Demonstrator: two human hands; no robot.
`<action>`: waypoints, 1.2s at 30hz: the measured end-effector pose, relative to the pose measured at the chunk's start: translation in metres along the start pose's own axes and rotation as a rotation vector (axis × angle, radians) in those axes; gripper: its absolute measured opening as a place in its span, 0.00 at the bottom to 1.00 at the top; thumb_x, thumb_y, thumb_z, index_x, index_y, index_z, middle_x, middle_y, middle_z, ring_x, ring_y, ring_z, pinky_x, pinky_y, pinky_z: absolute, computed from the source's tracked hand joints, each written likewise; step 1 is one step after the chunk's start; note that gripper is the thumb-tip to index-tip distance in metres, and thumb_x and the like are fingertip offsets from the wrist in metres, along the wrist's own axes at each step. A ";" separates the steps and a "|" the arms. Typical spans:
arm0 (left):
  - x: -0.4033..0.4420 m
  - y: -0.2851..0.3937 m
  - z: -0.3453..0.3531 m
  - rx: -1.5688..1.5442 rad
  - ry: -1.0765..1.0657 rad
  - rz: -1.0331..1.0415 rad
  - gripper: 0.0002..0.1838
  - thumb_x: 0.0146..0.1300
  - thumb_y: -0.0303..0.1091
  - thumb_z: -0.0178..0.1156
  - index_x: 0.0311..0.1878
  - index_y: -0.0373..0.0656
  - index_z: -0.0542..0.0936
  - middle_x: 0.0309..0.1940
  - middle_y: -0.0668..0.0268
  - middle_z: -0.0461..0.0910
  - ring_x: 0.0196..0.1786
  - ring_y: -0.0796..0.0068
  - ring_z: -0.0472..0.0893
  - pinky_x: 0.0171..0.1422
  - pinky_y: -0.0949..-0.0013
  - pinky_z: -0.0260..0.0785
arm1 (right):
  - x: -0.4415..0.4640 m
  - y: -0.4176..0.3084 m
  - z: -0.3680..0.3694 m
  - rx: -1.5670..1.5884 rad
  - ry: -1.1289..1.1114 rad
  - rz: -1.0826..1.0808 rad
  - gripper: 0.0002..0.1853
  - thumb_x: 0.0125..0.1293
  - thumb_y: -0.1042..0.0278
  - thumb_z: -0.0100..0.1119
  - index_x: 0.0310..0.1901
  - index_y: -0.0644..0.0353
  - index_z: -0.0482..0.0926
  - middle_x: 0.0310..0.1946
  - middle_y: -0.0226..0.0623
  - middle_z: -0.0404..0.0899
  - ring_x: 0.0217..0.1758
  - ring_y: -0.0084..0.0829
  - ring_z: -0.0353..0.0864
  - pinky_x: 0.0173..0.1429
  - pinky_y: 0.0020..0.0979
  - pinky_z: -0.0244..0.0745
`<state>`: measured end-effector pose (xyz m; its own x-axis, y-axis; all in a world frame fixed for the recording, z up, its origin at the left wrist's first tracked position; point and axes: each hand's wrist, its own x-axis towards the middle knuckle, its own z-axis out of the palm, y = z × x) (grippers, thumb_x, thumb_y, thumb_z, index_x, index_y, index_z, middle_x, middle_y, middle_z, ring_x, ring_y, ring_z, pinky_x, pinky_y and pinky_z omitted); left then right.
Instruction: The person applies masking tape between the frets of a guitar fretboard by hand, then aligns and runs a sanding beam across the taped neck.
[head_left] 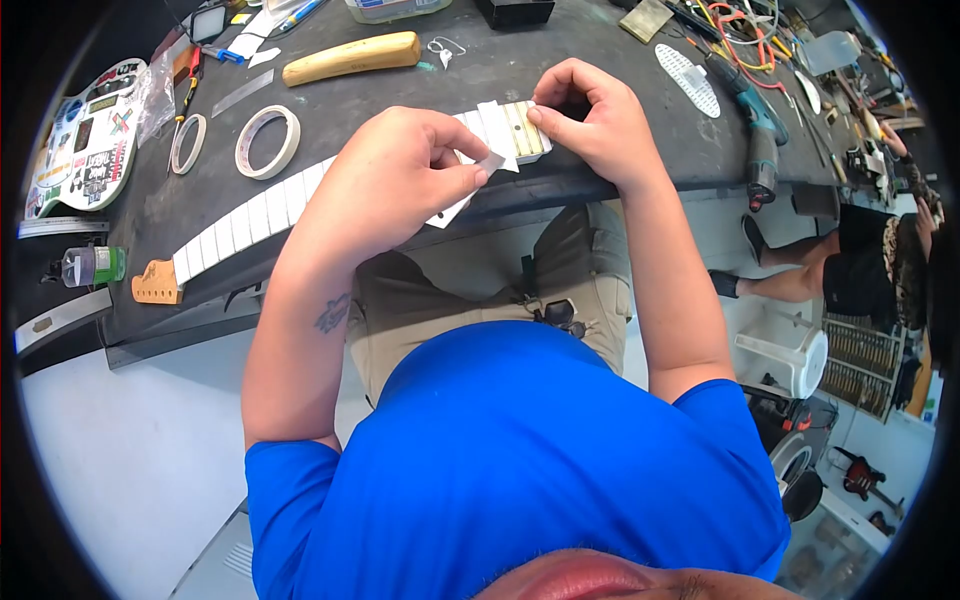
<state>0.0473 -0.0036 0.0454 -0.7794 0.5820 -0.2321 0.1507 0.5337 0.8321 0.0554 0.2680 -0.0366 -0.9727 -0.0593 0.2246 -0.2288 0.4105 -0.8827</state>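
A guitar neck (pixel 245 220) lies along the bench's front edge, its wooden headstock (pixel 158 283) at the left. White tape covers most of the fretboard; bare wood and frets show near the right end. My left hand (pixel 385 175) is over the neck, thumb and finger pinched on a strip of masking tape (pixel 497 160) that hangs at the fretboard's side. At the neck's right end is my right hand (pixel 592 125), its thumb and bent index finger closed at the fretboard's edge. Whether anything sits between those fingertips I cannot tell.
Two tape rolls (pixel 268 142) and a wooden handle-like piece (pixel 350 58) lie behind the neck. A power drill (pixel 762 140) rests at the right near cables and tools. A green-labelled bottle (pixel 95 266) stands at the left. Another person's legs (pixel 800 265) show at the far right.
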 end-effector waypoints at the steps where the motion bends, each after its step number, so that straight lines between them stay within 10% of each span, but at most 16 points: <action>1: 0.000 0.000 0.000 0.011 -0.001 0.006 0.14 0.70 0.30 0.71 0.54 0.31 0.90 0.30 0.66 0.89 0.32 0.83 0.81 0.38 0.72 0.72 | 0.000 0.000 0.000 -0.003 -0.001 0.007 0.09 0.69 0.71 0.77 0.45 0.61 0.86 0.41 0.27 0.87 0.47 0.20 0.87 0.55 0.26 0.83; 9: -0.004 0.008 0.008 0.023 0.025 -0.017 0.13 0.68 0.30 0.73 0.53 0.34 0.91 0.30 0.64 0.90 0.32 0.82 0.83 0.37 0.70 0.74 | 0.000 0.004 0.002 0.027 0.035 -0.033 0.12 0.66 0.63 0.78 0.44 0.60 0.87 0.37 0.31 0.90 0.42 0.25 0.88 0.50 0.32 0.83; 13: -0.014 0.015 0.008 0.172 -0.618 0.250 0.12 0.65 0.30 0.74 0.48 0.35 0.92 0.31 0.63 0.92 0.36 0.81 0.88 0.41 0.67 0.79 | 0.002 0.001 0.001 -0.019 0.016 -0.020 0.10 0.68 0.68 0.78 0.45 0.61 0.86 0.40 0.28 0.88 0.45 0.21 0.86 0.53 0.28 0.82; 20: 0.041 -0.045 -0.042 0.026 0.315 0.156 0.15 0.76 0.32 0.70 0.60 0.34 0.89 0.44 0.65 0.92 0.45 0.82 0.85 0.51 0.72 0.77 | 0.000 -0.001 0.000 -0.037 0.006 0.019 0.10 0.68 0.70 0.78 0.45 0.60 0.86 0.40 0.26 0.87 0.46 0.19 0.86 0.55 0.26 0.82; 36: 0.002 -0.006 -0.007 0.008 -0.046 0.060 0.13 0.71 0.28 0.71 0.55 0.32 0.90 0.30 0.70 0.86 0.32 0.86 0.77 0.36 0.73 0.69 | 0.000 0.002 0.001 0.028 0.018 0.009 0.11 0.67 0.65 0.78 0.44 0.61 0.87 0.37 0.30 0.89 0.42 0.23 0.86 0.50 0.30 0.82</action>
<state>0.0401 -0.0100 0.0432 -0.7398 0.6408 -0.2051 0.2016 0.5019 0.8411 0.0551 0.2680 -0.0388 -0.9739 -0.0394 0.2237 -0.2213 0.3850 -0.8960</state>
